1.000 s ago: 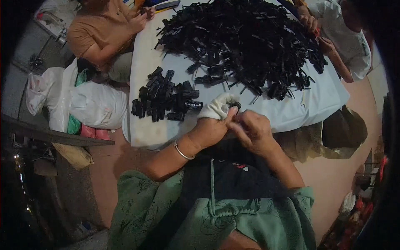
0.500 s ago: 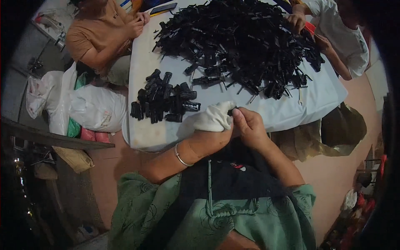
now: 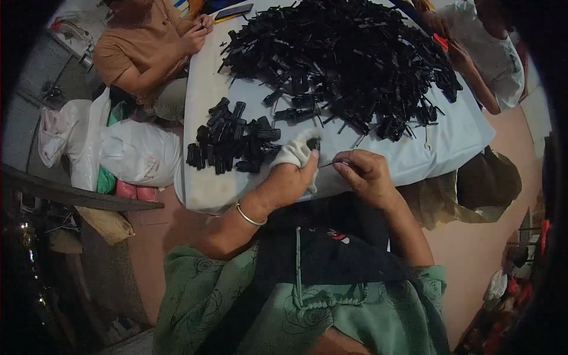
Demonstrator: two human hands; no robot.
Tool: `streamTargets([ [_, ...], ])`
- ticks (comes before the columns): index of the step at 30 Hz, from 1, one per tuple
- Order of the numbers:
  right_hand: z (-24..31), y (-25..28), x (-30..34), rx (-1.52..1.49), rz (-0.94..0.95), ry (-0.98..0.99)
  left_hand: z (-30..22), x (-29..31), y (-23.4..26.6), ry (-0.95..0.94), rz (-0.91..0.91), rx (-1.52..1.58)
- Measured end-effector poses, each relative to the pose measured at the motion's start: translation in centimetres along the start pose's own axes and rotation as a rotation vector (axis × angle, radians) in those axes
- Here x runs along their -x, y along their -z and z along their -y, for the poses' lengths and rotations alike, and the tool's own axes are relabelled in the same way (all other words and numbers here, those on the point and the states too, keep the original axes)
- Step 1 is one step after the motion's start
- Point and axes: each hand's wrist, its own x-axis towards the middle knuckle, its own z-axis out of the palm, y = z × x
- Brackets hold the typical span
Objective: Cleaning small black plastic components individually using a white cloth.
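My left hand (image 3: 297,165), with white cloth or a glove around its fingers, grips a small black plastic part (image 3: 314,144) over the table's front edge. To its right, my right hand (image 3: 364,171) pinches a thin dark strip (image 3: 328,164) whose left end reaches toward the left hand. Whether the strip joins the black part I cannot make out. Just left of my left hand lies a small heap of short black parts (image 3: 228,139). Beyond both hands rises a large pile of black plastic parts with thin prongs (image 3: 349,65).
The pale covered table (image 3: 210,192) also holds a wrench (image 3: 428,139) and a phone (image 3: 234,11). One person (image 3: 139,47) sits at the left, another (image 3: 482,53) at the right with something red. White bags (image 3: 139,154) stand left; brown sacking (image 3: 432,198) hangs at the right.
My hands, together before, have drawn apart: the right moved right and slightly down. The black part and thin strip now show. The person at the right has pulled a hand back from the pile.
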Motion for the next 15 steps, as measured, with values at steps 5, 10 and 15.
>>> streamTargets([
  [5, 0.1, -0.6, 0.2, -0.318, 0.033, -0.231, -2.4, 0.9, -0.3, 0.144, 0.26, 0.111],
  [10, 1.2, -0.4, 0.2, -0.19, 0.202, -0.303, -1.3, 0.9, -0.4, 0.225, 0.172, 0.177],
  [15, 0.5, -1.4, 0.2, -0.159, 0.233, -0.242, -0.2, 1.1, -0.8, -0.042, 0.112, -0.155],
])
